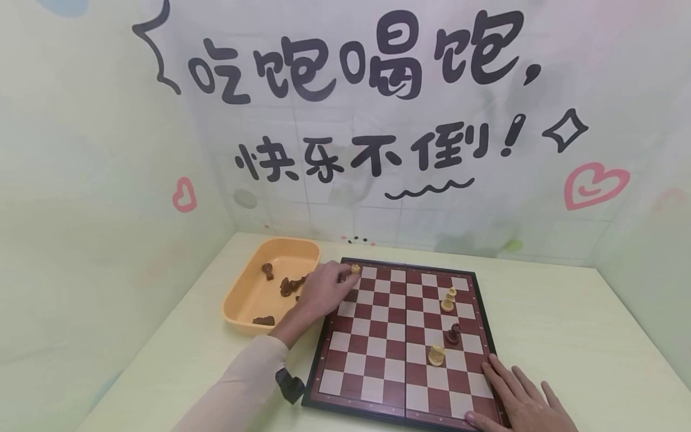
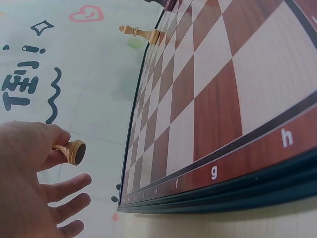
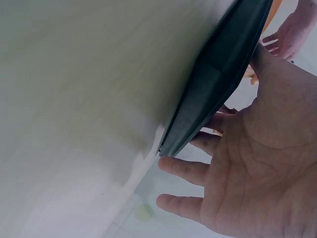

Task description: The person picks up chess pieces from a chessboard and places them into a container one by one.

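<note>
At the far left corner of the chessboard (image 1: 378,348), my left hand (image 1: 324,289) pinches a light chess piece (image 2: 76,152) between thumb and forefinger. The other fingers of that hand are spread, and the piece's dark underside shows in the left wrist view. My right hand (image 1: 526,393) rests along the board's near right edge, fingers extended; in the right wrist view its palm shows beside the board's dark side. On the right half of the board stand a light king (image 1: 448,300), a dark chess piece (image 1: 453,334) and another light chess piece (image 1: 436,355).
Left of the board stands an orange tray (image 1: 237,294) with several dark chess pieces (image 1: 286,286) lying in it, partly behind my left hand. The pale table (image 1: 572,324) meets a printed wall covering (image 1: 324,216) at the back. A black wrist camera (image 1: 290,385) sits at my left sleeve.
</note>
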The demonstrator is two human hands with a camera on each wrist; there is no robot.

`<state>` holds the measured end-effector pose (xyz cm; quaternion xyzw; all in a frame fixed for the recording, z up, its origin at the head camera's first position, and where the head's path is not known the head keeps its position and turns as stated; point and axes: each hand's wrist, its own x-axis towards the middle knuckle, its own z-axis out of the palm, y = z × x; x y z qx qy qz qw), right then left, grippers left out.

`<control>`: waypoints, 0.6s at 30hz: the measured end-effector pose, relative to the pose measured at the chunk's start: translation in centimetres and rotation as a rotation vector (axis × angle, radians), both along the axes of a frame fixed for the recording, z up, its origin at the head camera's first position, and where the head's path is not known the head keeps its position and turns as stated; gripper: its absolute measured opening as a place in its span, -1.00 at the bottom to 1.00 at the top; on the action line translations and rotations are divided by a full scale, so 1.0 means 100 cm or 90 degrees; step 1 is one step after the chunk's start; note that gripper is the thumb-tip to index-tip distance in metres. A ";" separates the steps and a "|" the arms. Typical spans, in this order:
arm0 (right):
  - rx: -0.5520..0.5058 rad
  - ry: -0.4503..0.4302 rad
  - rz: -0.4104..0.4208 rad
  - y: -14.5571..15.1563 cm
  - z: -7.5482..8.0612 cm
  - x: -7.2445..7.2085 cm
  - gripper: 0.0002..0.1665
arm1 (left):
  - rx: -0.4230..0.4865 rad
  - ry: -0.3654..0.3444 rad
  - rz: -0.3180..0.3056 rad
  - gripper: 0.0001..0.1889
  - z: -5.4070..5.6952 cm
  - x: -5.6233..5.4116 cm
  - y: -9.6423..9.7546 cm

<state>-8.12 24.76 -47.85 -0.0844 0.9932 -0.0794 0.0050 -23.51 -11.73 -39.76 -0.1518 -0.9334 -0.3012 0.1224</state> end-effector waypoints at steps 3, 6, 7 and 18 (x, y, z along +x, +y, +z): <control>0.000 0.002 0.001 0.000 -0.001 0.000 0.25 | 0.008 -0.007 0.013 -0.68 0.001 0.001 -0.001; 0.001 0.004 0.001 0.001 -0.001 0.000 0.25 | 0.019 -0.011 0.033 -0.74 0.002 0.001 -0.004; 0.002 0.005 0.002 0.001 -0.001 0.000 0.25 | 0.022 -0.009 0.039 -0.74 0.002 0.001 -0.005; 0.002 0.011 0.001 0.000 0.000 0.000 0.24 | 0.027 -0.004 0.069 -0.62 0.003 0.000 -0.018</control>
